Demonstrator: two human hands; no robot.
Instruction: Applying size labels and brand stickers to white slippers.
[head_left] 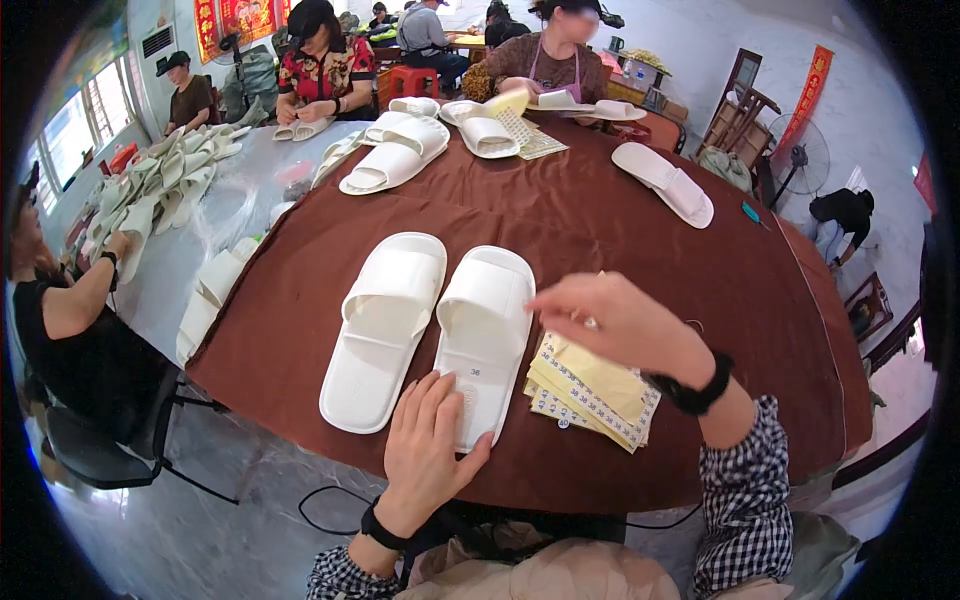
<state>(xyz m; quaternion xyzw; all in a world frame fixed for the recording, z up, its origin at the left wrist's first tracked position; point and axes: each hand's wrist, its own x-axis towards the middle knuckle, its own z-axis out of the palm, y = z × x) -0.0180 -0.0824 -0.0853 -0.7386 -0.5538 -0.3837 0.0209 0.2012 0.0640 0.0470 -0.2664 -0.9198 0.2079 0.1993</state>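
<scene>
Two white slippers lie side by side before me, toes pointing away: a left slipper and a right slipper. A small printed size sticker shows on the right one's insole. Over that slipper's heel my left hand lies with its fingers stretched out, pressing lightly and gripping nothing. My right hand hovers beside the strap, above a stack of yellowish sticker sheets. Its fingers are drawn together; whatever they may pinch is too small to make out. One loose round sticker sits at the stack's lower edge.
A brown cloth covers my round table. Several white slippers and another sticker sheet lie at the far side, a single slipper at far right. Slippers pile on the left table. Co-workers sit around, one opposite.
</scene>
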